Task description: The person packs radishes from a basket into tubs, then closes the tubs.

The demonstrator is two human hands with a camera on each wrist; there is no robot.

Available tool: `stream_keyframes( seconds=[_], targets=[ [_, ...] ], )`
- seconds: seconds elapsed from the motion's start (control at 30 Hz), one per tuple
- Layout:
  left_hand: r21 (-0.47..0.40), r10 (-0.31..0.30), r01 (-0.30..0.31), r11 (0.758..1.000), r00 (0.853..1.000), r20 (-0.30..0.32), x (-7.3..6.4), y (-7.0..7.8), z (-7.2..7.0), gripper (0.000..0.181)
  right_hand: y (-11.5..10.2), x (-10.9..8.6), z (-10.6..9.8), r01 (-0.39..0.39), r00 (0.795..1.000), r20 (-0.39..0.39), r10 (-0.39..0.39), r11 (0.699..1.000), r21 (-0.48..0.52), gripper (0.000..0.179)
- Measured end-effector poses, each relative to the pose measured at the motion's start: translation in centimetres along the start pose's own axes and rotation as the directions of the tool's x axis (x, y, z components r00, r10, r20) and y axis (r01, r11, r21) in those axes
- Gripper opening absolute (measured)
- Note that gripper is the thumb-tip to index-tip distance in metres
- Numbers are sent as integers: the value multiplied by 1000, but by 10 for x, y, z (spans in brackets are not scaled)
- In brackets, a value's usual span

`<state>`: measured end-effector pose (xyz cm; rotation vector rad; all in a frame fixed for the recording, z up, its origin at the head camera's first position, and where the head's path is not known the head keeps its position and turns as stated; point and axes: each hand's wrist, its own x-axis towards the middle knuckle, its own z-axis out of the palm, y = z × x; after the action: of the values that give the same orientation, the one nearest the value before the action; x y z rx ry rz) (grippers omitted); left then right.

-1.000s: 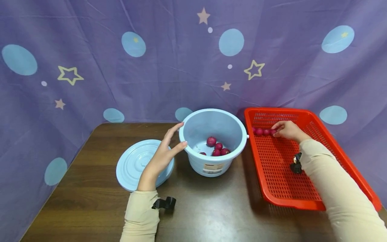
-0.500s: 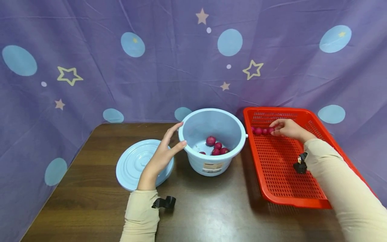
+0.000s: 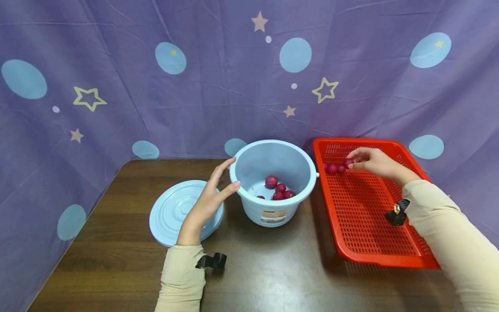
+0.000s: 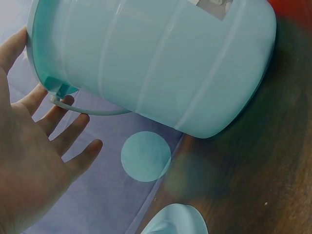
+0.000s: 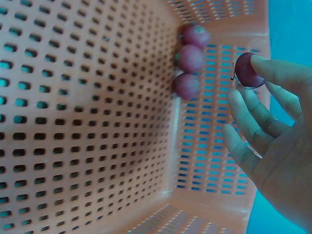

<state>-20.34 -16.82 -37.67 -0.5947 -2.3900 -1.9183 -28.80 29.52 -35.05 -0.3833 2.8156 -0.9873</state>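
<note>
Radish point(image 5: 247, 71), pinched by the right hand point(image 3: 374, 163), may slip, being round, into the basket point(image 3: 390, 261) below those fingertips; the left hand point(image 3: 206, 203), fingers spread, could tip the bucket point(image 3: 255, 209).

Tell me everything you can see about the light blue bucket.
The bucket is round, light blue and plastic-looking, with a thick rim, a printed label and a thin handle joined near the rim. It stands upright and open on the table, holding several round, dark red, radish-like pieces. The left grip touches its rim.
</note>
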Motion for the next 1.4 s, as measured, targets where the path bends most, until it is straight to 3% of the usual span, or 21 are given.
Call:
stream_keyframes(
  seconds=[0.27,0.57,0.83,1.2,1.4],
  targets=[
    [4,-8,8,1000,1000,1,0,-1,0,63,-24,-7,-8,64,997,-40,-65,998,-28,31],
    [6,-12,12,1000,1000,2,-1,1,0,64,-48,-10,-8,60,995,-82,-63,997,-39,32],
    [4,-9,9,1000,1000,4,0,0,-1,63,-68,-19,-5,150,985,-85,-148,988,24,30],
    [20,2,-2,1000,1000,-3,6,2,-5,63,-103,-23,-1,208,971,-129,-199,976,58,28],
    [7,-17,17,1000,1000,7,-2,1,-1,63,-112,-31,10,244,967,-110,-231,963,118,28]
  ],
)
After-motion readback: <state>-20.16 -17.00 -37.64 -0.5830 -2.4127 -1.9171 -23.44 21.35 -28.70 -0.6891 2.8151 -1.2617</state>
